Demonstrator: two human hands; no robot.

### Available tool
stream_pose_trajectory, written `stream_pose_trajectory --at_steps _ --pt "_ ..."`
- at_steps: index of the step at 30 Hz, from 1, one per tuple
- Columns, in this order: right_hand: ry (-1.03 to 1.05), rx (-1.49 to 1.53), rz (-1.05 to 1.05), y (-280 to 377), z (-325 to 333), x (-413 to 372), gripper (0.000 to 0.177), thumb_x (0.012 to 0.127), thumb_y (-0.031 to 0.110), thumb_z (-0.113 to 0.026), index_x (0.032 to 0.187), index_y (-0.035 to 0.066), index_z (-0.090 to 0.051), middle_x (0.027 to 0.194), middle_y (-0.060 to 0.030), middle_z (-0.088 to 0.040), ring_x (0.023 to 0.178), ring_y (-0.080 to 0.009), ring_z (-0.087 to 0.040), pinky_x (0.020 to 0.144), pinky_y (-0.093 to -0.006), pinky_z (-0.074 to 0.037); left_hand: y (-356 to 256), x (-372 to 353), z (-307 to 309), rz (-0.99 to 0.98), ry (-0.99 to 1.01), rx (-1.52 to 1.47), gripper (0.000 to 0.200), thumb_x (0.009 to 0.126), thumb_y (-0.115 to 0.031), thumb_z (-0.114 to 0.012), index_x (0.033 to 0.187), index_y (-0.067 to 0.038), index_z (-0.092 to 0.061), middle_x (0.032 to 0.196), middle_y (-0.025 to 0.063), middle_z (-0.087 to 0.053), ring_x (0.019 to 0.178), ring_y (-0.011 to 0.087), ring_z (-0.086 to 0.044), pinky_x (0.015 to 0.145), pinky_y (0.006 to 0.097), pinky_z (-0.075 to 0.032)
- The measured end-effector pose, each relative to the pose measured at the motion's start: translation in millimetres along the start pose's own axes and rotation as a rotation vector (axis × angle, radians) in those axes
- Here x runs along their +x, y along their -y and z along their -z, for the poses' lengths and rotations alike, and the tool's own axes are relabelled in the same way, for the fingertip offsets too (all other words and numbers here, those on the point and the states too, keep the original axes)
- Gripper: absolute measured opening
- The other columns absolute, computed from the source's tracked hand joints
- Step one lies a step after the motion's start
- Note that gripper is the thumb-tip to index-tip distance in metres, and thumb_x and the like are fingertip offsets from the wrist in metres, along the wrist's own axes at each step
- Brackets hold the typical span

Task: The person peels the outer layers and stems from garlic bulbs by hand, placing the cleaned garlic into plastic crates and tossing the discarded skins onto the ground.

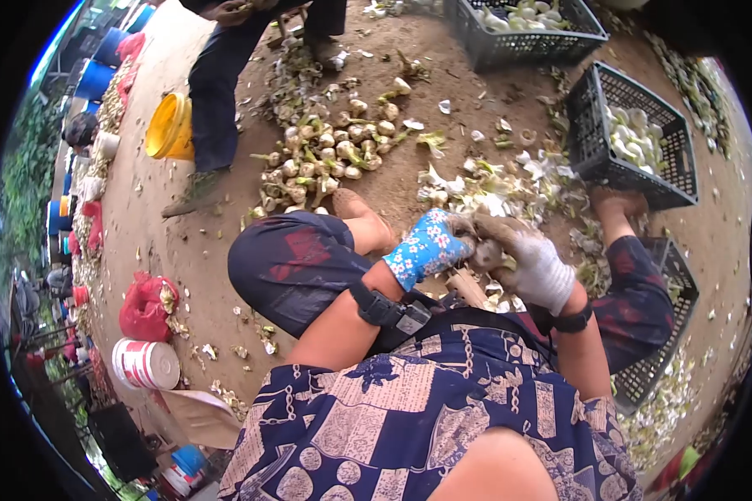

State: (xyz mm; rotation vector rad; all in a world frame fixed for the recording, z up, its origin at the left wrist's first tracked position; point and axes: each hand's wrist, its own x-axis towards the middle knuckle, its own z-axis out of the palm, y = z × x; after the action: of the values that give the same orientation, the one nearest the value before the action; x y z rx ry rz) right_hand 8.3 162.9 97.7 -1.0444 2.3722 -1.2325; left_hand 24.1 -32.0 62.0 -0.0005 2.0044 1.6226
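Observation:
My left hand (433,246), in a blue flowered glove, is closed at the lap, its fingers bent against a pale round bulb (485,255). My right hand (533,263), in a dirty white knit glove, wraps round the same bulb from the other side. Just below the hands a piece of wood (468,288) stands between my legs. Beyond them lies a pile of white peelings (497,190). A heap of unpeeled bulbs with stubby stems (326,154) is on the dirt ground ahead of my left knee.
Dark crates of peeled white bulbs stand at the upper right (589,134) and top (535,50); another crate (643,371) is beside my right leg. A co-worker's leg (215,92) is near a yellow bucket (169,125). A red sack (148,307) and white bucket (146,364) are at left.

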Motion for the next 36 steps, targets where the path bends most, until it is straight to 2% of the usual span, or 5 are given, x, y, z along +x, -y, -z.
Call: stream_pose_trajectory --at_steps 8,12,16,22,36 --pt "-0.568 0.065 -0.368 -37.3 131.2 -21.0 0.058 0.072 -0.013 -0.051 0.124 0.012 -0.052 0.126 -0.0099 -0.048 0.109 -0.0204 -0.051 0.094 -0.0314 -0.044 47.8 22.6 -4.0 0.112 -0.11 -0.432 0.02 0.085 -0.018 -0.053 0.083 0.0 -0.063 0.066 0.0047 -0.061 0.054 0.0094 -0.057 0.046 0.0235 -0.046" --pt "-0.504 -0.926 -0.275 -93.1 199.6 -15.3 0.054 0.08 -0.014 -0.039 0.131 0.004 -0.043 0.124 -0.0145 -0.05 0.113 -0.0233 -0.05 0.1 -0.0289 -0.034 63.1 66.5 37.1 0.13 -0.297 0.47 0.033 0.078 -0.034 -0.062 0.087 -0.002 -0.066 0.087 0.0233 -0.062 0.081 0.0384 -0.06 0.074 0.0423 -0.049" --pt "-0.306 0.015 -0.451 -87.3 115.4 -2.5 0.037 0.079 -0.005 -0.05 0.115 0.003 -0.057 0.109 -0.0116 -0.06 0.097 -0.0239 -0.06 0.085 -0.032 -0.048 123.0 144.2 109.9 0.191 -0.618 0.811 0.061 0.077 -0.036 -0.06 0.128 -0.007 -0.044 0.136 0.023 -0.036 0.125 0.0362 -0.036 0.103 0.0415 -0.031" --pt "-0.036 -0.171 -0.592 -99.3 3.1 0.4 0.017 0.074 0.001 -0.061 0.09 0.004 -0.064 0.078 -0.0159 -0.065 0.07 -0.0296 -0.064 0.065 -0.0346 -0.051 139.1 222.7 186.1 0.45 -0.853 0.636 0.07 0.07 -0.033 -0.071 0.129 -0.006 -0.043 0.133 0.0231 -0.039 0.123 0.0383 -0.037 0.103 0.0426 -0.032" --pt "-0.541 0.311 -0.783 -166.9 -12.0 89.9 0.033 0.083 0.016 -0.058 0.111 -0.002 -0.056 0.092 -0.0114 -0.062 0.077 -0.018 -0.058 0.073 -0.0293 -0.047 147.4 275.9 68.4 -0.117 -0.324 0.136 0.055 0.071 -0.027 -0.066 0.12 -0.006 -0.052 0.112 0.02 -0.056 0.107 0.0312 -0.052 0.093 0.0361 -0.041"
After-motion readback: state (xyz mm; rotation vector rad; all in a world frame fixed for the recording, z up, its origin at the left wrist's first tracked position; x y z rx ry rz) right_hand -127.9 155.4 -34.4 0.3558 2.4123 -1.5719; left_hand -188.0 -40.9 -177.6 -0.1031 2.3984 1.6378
